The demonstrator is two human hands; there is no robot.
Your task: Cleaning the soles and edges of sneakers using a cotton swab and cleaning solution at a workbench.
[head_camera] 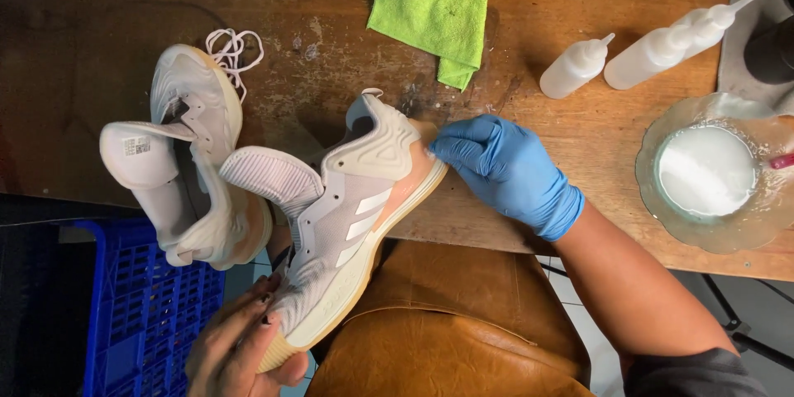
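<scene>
My bare left hand [240,347] grips the toe of a pale grey and cream sneaker [347,215], which lies on its side across the table's front edge. At the sneaker's heel, my right hand [504,169] in a blue glove presses its closed fingertips against the peach-tinted sole rim; whether they pinch a small cloth or pad there I cannot tell. The sneaker has no lace and its tongue is pulled out. The matching second sneaker [186,157] lies to the left on the wooden table [579,116], tongue flipped open.
A green cloth [434,4] lies at the back centre. Two white squeeze bottles [579,66] [674,45] lie at right, beside a glass bowl of white liquid [707,169]. A loose white lace [234,50] sits behind the left sneaker. A blue crate [141,306] stands below left, a tan leather seat [447,331] below.
</scene>
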